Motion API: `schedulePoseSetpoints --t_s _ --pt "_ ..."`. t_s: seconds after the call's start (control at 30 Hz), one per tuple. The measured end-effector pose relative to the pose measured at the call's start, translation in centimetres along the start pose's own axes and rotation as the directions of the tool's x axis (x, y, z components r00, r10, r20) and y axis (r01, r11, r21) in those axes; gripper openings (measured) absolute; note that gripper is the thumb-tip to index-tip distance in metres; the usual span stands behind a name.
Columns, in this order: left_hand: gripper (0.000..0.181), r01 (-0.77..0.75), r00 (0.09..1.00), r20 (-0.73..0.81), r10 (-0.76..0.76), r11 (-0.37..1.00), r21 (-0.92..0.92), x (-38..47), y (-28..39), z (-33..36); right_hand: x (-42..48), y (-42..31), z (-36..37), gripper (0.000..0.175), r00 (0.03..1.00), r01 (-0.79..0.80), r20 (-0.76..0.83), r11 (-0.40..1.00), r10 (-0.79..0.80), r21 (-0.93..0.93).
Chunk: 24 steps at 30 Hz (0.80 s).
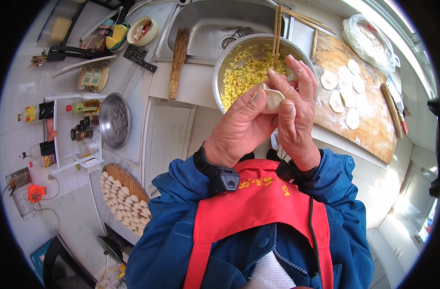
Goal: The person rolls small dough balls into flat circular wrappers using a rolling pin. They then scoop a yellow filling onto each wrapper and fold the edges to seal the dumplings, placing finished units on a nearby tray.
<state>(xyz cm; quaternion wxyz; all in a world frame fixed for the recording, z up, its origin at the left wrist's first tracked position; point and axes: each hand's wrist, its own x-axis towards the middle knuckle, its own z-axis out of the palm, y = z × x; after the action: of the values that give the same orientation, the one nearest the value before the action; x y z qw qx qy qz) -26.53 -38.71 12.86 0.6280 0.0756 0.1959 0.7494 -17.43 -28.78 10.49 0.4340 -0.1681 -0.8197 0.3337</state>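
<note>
Between my two hands is a folded dumpling (272,100) of pale dough, its rounded edge facing up. My left hand (238,121) grips it from the left, thumb pressed on the dough. From the other side my right hand (300,108) holds it with thumb and fingers. Just beyond is a steel bowl (217,74) of chopped yellow filling (243,72), with wooden chopsticks (277,32) standing in it. Several round dough wrappers (345,77) lie on the floured wooden board (375,133) to the right; some overlap.
A rolling pin (391,110) and a knife (397,95) lie at the board's right edge, below a plastic bag (369,43). A straw brush (178,61) bridges the sink edge (162,50). Leftward are a cleaver (138,57), a metal basin (115,121) and a tray of dumplings (124,202).
</note>
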Motion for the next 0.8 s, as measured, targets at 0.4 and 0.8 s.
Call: schedulePoseSetpoints --t_s 0.4,0.8 --pt "0.053 -0.111 0.971 -0.143 0.19 0.893 0.437 -0.8 -0.4 0.4 0.2 0.3 0.5 0.038 0.998 -0.047 0.05 0.995 0.043 0.088" --pt "0.046 0.001 0.913 -0.317 0.256 0.777 0.63 -0.7 -0.6 -1.2 0.0 -1.2 2.2 0.041 0.697 -0.715 0.531 0.408 0.482 0.568"
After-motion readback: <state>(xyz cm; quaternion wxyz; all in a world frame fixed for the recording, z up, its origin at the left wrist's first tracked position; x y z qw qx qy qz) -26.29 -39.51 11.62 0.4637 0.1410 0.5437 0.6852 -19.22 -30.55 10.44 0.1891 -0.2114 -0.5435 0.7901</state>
